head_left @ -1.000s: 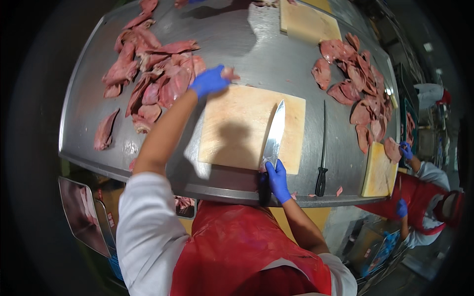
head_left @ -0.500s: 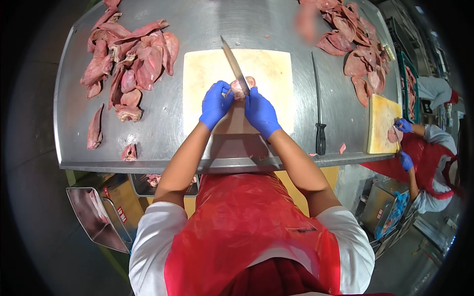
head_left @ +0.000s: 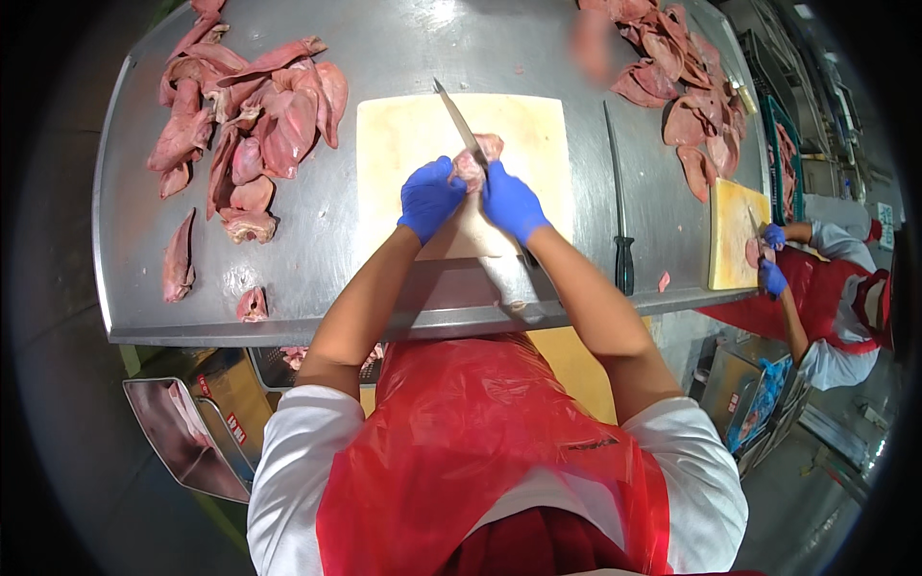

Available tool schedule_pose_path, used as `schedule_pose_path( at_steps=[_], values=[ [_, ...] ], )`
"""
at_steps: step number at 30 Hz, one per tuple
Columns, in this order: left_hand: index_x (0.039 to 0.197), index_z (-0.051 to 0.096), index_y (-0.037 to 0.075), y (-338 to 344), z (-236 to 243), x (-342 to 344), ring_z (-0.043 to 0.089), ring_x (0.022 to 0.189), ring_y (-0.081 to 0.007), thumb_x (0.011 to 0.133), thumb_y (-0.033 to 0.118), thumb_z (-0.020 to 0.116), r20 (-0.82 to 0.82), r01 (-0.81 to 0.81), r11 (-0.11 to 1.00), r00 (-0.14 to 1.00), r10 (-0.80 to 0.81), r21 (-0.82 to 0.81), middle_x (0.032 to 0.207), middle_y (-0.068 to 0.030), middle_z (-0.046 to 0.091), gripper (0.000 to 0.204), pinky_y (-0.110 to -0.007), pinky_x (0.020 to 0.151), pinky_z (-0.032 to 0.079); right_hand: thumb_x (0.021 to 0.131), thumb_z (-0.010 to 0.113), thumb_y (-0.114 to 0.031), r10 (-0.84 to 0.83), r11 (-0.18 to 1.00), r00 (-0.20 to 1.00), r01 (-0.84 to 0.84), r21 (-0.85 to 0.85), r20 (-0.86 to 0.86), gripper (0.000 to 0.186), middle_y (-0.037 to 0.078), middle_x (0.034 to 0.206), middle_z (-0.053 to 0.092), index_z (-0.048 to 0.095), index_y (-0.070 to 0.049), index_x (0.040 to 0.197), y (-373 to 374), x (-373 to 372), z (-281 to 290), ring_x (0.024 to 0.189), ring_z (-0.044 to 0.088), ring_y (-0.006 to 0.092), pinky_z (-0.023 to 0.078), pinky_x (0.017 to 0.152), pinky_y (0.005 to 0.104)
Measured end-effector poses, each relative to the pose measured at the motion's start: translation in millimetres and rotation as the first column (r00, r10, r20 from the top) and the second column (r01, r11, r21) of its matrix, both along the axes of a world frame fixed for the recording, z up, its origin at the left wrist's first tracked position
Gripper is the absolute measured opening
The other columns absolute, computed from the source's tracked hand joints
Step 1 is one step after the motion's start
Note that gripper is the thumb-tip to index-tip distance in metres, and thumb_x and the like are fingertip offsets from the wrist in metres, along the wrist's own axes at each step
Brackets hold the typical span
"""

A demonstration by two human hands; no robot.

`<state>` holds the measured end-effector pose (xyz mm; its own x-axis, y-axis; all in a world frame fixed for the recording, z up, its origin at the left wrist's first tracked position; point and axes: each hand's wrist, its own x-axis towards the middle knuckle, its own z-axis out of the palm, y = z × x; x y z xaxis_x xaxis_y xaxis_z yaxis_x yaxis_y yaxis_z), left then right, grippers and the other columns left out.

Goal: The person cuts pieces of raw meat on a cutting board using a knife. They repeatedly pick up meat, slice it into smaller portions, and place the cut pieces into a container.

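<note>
On the pale yellow cutting board (head_left: 403, 125) in front of me lies a small pink and whitish piece of meat (head_left: 490, 146). My left hand (head_left: 430, 200), in a blue glove, is closed on its near left side with the fingertips pinched. Wrapped round the handle of a knife (head_left: 455, 115), my blue-gloved right hand (head_left: 514, 204) is closed at the right of the meat. The long blade points away and to the left, and crosses over the piece. The handle is mostly hidden by the glove.
Pink ear-shaped meat pieces (head_left: 296, 117) are heaped at left, with another heap (head_left: 703, 115) at far right. A sharpening steel (head_left: 619, 182) lies right of my board. Beyond it, a co-worker's gloved hands cut on another board (head_left: 730, 211). A metal bin (head_left: 173, 422) stands below the table's left.
The knife blade has shifted slightly right over the meat, and more of the piece shows beyond it. My right hand has moved a little right. The co-worker's hands have come closer together.
</note>
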<state>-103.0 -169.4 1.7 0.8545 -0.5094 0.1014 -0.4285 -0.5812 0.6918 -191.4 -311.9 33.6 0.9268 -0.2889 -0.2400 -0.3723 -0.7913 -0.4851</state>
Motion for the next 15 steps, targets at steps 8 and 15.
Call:
schedule_pose_path(
  at_steps=[8,15],
  values=[
    [0.117,0.062,0.006,-30,8,49,0.06,0.11,-0.0349,0.08,0.024,0.06,0.039,0.205,0.977,0.978,-0.203,-0.055,0.111,-0.019,0.066,0.041,-0.044,0.097,0.046,0.1,0.051,-0.027,-0.26,0.88,0.966,0.232,0.415,0.01,0.031,0.019,0.079,0.065,0.052,0.001,0.113,-34,-167,40,0.069,0.065,0.032,0.052,0.067,0.0441],
    [0.12,0.06,0.001,-25,-12,-9,0.062,0.104,-0.02,0.095,0.02,0.049,-0.556,-0.165,0.661,0.705,-0.44,-0.732,0.113,-0.0086,0.066,0.033,-0.032,0.095,0.048,0.1,0.055,-0.023,-0.52,0.435,0.854,0.265,0.86,-0.001,0.028,0.007,0.092,0.062,0.055,0.0,0.114,-43,-1,-13,0.084,0.058,0.0138,0.049,0.072,0.0304]
  ],
)
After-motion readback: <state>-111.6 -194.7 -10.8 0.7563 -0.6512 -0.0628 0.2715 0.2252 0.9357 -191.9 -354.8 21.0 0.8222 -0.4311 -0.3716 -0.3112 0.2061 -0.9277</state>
